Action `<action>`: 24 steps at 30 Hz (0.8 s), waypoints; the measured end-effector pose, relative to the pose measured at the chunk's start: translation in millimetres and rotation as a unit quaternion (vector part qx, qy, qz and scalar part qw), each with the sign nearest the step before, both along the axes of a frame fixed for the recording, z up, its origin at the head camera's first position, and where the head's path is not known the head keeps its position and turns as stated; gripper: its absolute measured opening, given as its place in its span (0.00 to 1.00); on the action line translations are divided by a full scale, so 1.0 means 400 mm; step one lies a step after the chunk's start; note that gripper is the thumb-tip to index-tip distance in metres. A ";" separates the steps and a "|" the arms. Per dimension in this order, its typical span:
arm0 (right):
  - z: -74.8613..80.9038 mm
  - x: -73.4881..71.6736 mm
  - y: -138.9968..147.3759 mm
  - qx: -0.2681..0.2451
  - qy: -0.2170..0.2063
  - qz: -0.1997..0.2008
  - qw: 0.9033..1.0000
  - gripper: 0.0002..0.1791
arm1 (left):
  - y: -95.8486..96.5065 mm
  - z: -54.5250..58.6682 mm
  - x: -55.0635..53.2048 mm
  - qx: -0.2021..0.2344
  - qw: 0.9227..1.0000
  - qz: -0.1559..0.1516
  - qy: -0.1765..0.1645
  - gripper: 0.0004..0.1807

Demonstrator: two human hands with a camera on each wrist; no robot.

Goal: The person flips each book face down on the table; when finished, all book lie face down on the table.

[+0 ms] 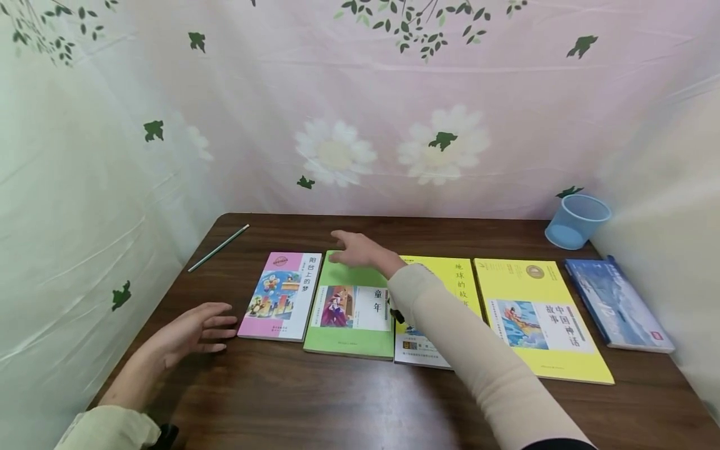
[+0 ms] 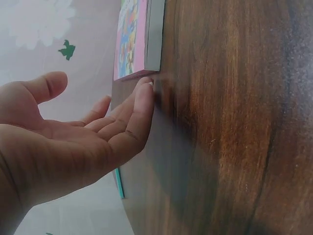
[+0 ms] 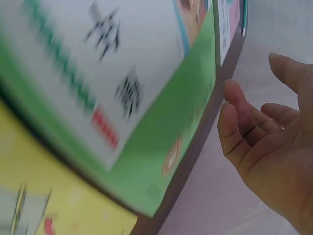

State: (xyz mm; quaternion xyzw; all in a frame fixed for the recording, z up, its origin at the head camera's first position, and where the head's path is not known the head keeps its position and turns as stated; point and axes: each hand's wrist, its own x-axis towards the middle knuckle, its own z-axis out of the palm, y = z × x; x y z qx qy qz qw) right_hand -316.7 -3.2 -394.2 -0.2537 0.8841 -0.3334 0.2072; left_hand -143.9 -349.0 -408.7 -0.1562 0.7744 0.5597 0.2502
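Nearest my left hand (image 1: 197, 331) is a pink and white book (image 1: 278, 297); the hand is held with fingers extended by its left edge, nothing in the grasp. In the left wrist view the fingertips overlap the book's corner. My right hand (image 1: 360, 250) reaches across over the top of a green book (image 1: 351, 340), fingers loosely bent and holding nothing. The right forearm hides part of a yellow and white book (image 1: 413, 359). Right of that lies a larger yellow book (image 1: 562, 359), then a thick blue book (image 1: 613, 303), all flat in a row.
A thin green stick, like a pencil (image 1: 219, 248), lies at the back left of the dark wooden table (image 1: 281, 400). At the back right stands a blue cup (image 1: 576, 222), close to the curtain. Printed fabric (image 1: 253, 125) encloses the table's back and sides.
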 end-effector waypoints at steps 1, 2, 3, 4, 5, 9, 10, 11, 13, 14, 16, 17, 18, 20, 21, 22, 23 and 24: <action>-0.004 0.003 -0.013 -0.003 -0.006 0.002 1.000 0.41 | -0.001 -0.001 0.001 -0.004 1.000 -0.002 -0.002 0.43; -0.007 0.006 -0.025 -0.005 -0.007 0.005 1.000 0.41 | -0.001 -0.001 0.004 -0.007 1.000 -0.003 -0.004 0.43; -0.011 0.009 -0.037 -0.004 -0.006 0.008 1.000 0.41 | -0.002 -0.001 0.006 -0.007 1.000 -0.002 -0.007 0.42; -0.015 0.012 -0.049 -0.002 -0.004 0.009 1.000 0.41 | -0.002 -0.001 0.009 -0.008 1.000 -0.002 -0.010 0.41; -0.019 0.017 -0.059 -0.003 -0.006 0.011 1.000 0.41 | -0.003 -0.002 0.012 -0.010 1.000 -0.002 -0.013 0.41; -0.036 0.034 -0.091 0.006 -0.010 0.004 1.000 0.41 | -0.004 -0.004 0.029 -0.005 1.000 0.002 -0.021 0.41; -0.040 0.038 -0.097 0.007 -0.012 0.003 1.000 0.41 | -0.004 -0.004 0.033 -0.002 1.000 0.002 -0.023 0.41; -0.043 0.042 -0.103 0.007 -0.014 0.002 1.000 0.41 | -0.005 -0.005 0.038 0.003 1.000 0.001 -0.023 0.41; -0.050 0.047 -0.115 0.009 -0.012 0.001 1.000 0.41 | -0.006 -0.006 0.046 0.011 1.000 0.007 -0.026 0.41; -0.052 0.050 -0.121 0.007 -0.012 0.002 1.000 0.41 | -0.007 -0.006 0.051 0.015 0.999 0.010 -0.027 0.40; -0.057 0.052 -0.134 0.008 -0.012 0.006 1.000 0.41 | -0.009 -0.006 0.061 0.027 0.999 0.013 -0.029 0.39; -0.059 0.053 -0.140 0.010 -0.011 0.007 1.000 0.41 | -0.010 -0.006 0.066 0.034 0.999 0.013 -0.028 0.39; -0.062 0.054 -0.146 0.013 -0.010 0.009 1.000 0.41 | -0.011 -0.006 0.070 0.040 0.999 0.013 -0.029 0.39; -0.065 0.053 -0.157 0.018 -0.008 0.011 1.000 0.41 | -0.013 -0.005 0.078 0.056 0.998 0.004 -0.028 0.39; -0.067 0.052 -0.162 0.023 -0.005 0.011 1.000 0.41 | -0.013 -0.005 0.081 0.064 0.998 0.003 -0.028 0.39; -0.068 0.051 -0.167 0.025 -0.002 0.012 1.000 0.41 | -0.014 -0.005 0.083 0.071 0.997 0.001 -0.029 0.39; -0.068 0.050 -0.171 0.029 0.001 0.012 1.000 0.40 | -0.014 -0.005 0.084 0.079 0.996 -0.002 -0.030 0.39; -0.068 0.049 -0.175 0.030 0.001 0.012 0.999 0.40 | -0.015 -0.006 0.086 0.086 0.996 -0.006 -0.030 0.39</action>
